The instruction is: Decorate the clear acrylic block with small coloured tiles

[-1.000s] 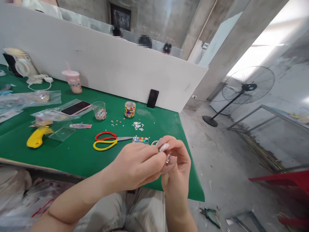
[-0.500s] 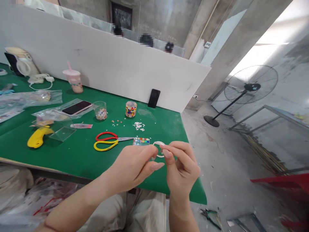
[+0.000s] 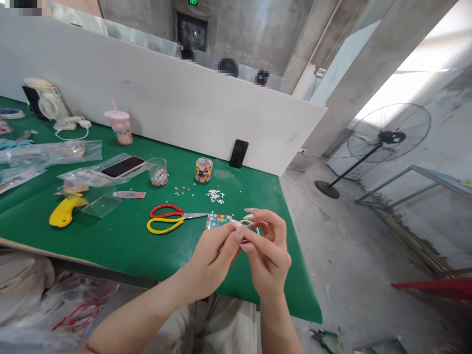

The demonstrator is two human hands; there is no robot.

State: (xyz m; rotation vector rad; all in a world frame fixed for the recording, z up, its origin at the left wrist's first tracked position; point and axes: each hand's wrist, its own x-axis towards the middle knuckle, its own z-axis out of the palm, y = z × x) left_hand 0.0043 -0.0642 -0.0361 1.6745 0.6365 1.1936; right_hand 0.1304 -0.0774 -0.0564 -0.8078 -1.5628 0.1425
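My left hand (image 3: 212, 258) and my right hand (image 3: 268, 250) meet above the front right part of the green table (image 3: 121, 241). Their fingertips pinch a small white ring (image 3: 246, 224) between them. Most of the ring is hidden by the fingers. Just behind the hands lies a small flat piece covered in coloured mosaic bits (image 3: 218, 220). Red and yellow scissors (image 3: 167, 219) lie to its left, blades pointing at it.
Further back stand a mosaic-covered cup (image 3: 203, 169), a clear cup of beads (image 3: 159, 171), a phone (image 3: 123, 166) on plastic bags, a yellow tool (image 3: 65, 211) and a pink drink cup (image 3: 121, 127). A white partition (image 3: 177, 108) bounds the table. A floor fan (image 3: 383, 140) stands at right.
The hands parted slightly and showed the white ring, then closed together on it again a little higher. The camera view shifted slightly down and right.
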